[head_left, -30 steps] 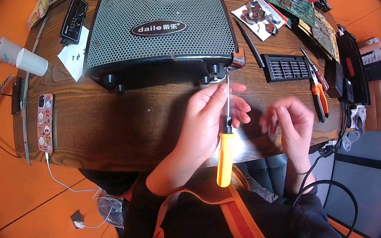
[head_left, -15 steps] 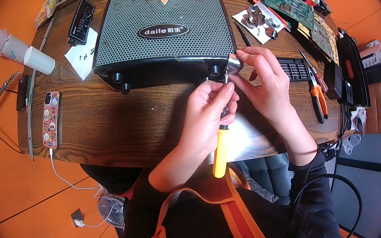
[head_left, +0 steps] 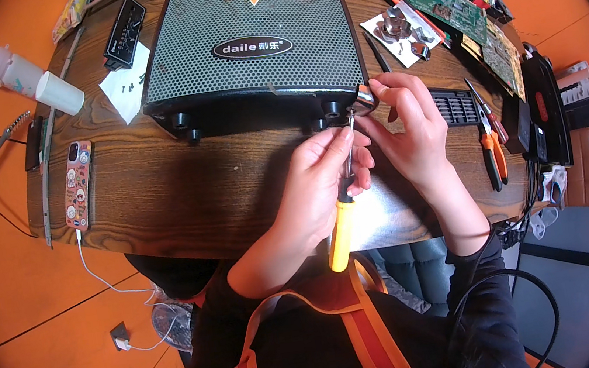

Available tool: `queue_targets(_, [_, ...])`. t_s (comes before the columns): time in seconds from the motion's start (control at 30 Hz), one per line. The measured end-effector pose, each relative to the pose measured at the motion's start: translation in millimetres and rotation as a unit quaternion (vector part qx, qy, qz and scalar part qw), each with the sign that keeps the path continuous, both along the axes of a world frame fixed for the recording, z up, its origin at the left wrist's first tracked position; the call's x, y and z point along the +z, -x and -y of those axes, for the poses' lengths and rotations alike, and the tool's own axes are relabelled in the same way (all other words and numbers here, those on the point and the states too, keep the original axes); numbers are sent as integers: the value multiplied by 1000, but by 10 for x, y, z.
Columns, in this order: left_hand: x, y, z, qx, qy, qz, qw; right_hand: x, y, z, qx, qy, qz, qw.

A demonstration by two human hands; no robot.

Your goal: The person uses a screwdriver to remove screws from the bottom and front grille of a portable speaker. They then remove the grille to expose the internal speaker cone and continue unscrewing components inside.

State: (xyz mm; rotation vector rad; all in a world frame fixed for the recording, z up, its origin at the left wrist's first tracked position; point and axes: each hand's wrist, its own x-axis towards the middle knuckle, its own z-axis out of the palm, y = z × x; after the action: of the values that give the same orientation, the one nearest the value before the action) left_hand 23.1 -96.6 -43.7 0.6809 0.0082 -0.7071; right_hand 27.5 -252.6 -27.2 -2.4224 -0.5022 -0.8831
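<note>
A speaker box [head_left: 251, 78] with a perforated metal grille lies on the wooden table, its small black feet toward me. My left hand [head_left: 323, 173] grips the shaft of a screwdriver [head_left: 343, 233], whose yellow handle points down toward my body. The screwdriver's tip is up at the speaker's near right corner, where a shiny metal corner piece [head_left: 366, 99] sits. My right hand [head_left: 405, 117] pinches that corner piece between thumb and fingers, against the speaker's edge. Whether a screw is at the tip is too small to tell.
Right of the speaker lie white paper with metal corner pieces [head_left: 396, 25], a black bit case [head_left: 454, 106], orange-handled pliers [head_left: 492, 150] and a green circuit board [head_left: 446, 4]. On the left are a phone [head_left: 79, 184], a white cup [head_left: 60, 93], a control panel [head_left: 124, 35] and paper with screws [head_left: 124, 87].
The screwdriver has shifted slightly upward, its tip now nearer the corner piece. My left fingers have loosened a little along the shaft, and more of it shows.
</note>
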Motion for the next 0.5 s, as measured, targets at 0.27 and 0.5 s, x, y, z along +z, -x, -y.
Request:
queue_targets(0.27, [4,-26,3,-13,0,-15,1000,42,-3,23,28,96,27,995])
queue_targets(0.5, [18,41,-51,-30,30,-11,999,-9,3,91,73,139,84,984])
